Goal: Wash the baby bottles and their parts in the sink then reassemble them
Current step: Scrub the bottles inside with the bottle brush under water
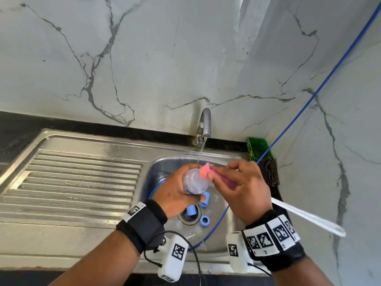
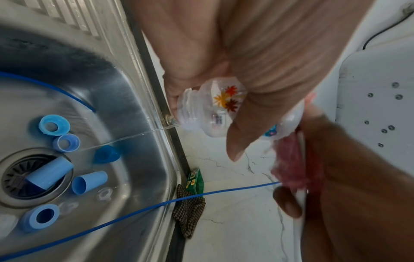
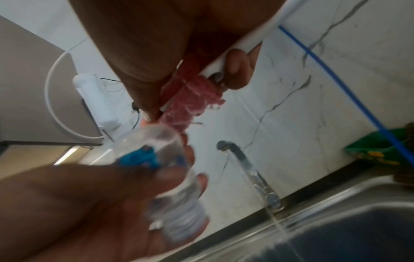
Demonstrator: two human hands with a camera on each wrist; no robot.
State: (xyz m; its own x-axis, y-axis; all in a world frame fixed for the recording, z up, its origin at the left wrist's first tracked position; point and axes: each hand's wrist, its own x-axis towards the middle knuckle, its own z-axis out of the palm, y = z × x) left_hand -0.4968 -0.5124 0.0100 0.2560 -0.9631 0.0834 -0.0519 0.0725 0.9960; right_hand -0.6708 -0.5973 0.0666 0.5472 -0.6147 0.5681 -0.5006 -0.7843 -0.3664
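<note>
My left hand (image 1: pixel 175 193) grips a clear baby bottle (image 1: pixel 193 180) over the sink basin (image 1: pixel 233 230). Its threaded neck (image 2: pixel 188 113) is uncapped. My right hand (image 1: pixel 239 182) holds a bottle brush by its white handle (image 1: pixel 309 220). The pink brush head (image 1: pixel 205 171) lies against the bottle's end away from the neck. The same bottle (image 3: pixel 170 177) and the pink bristles (image 3: pixel 192 99) are blurred in the right wrist view. Several blue caps and rings (image 2: pixel 88 182) lie around the drain (image 2: pixel 13 177). Two clear nipples (image 2: pixel 104 194) lie beside them.
The tap (image 1: pixel 205 124) runs a thin stream into the basin behind my hands. A ribbed draining board (image 1: pixel 72 182) lies to the left. A green packet (image 1: pixel 258 149) and a checked cloth (image 1: pixel 269 172) sit in the right corner. A blue hose (image 1: pixel 309 100) crosses into the sink.
</note>
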